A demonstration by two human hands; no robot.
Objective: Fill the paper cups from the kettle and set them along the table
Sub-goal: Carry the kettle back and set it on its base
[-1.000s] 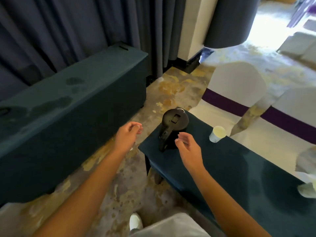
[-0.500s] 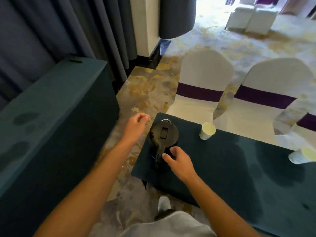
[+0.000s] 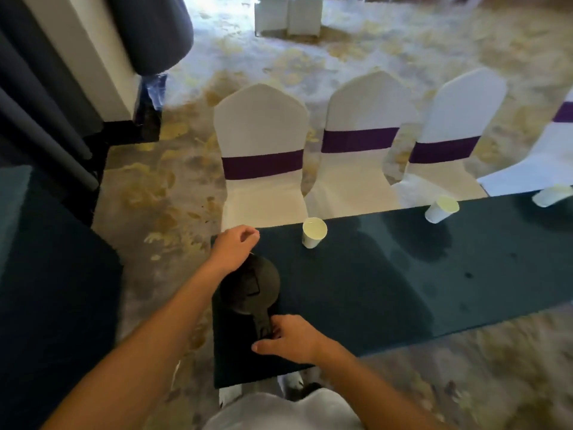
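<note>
- The black plastic kettle (image 3: 249, 285), round-lidded and seen from above, stands at the near left end of the long table under a dark teal cloth (image 3: 387, 290), its handle pointing back toward the person.
- The right hand (image 3: 293, 338) is at that handle: the fingers curl in against its end and the thumb stretches out along the cloth below. They touch the handle, but whether they have fully wrapped it I cannot tell; it looks like a grip just being taken.
- The left hand (image 3: 235, 245) hovers past the far side of the kettle, near the table's left corner, fingers loosely curled with the thumb against the forefinger, holding nothing that can be seen.
- A white paper cup (image 3: 313, 232) stands upright near the far edge, a little beyond the kettle; a second paper cup (image 3: 441, 209) stands further right along that edge, and a third cup (image 3: 552, 195) shows at the right margin. Their contents cannot be made out.
- White-covered chairs with purple sashes (image 3: 262, 164) line the far side of the table.
- Judged from this, the step in hand is taking up the kettle, with no pouring under way.
- The next move calls for a firm wrap round the handle, a level lift, and a carry to the nearest cup, where a slow tilt suits so light a cup; the free hand could steady it.
</note>
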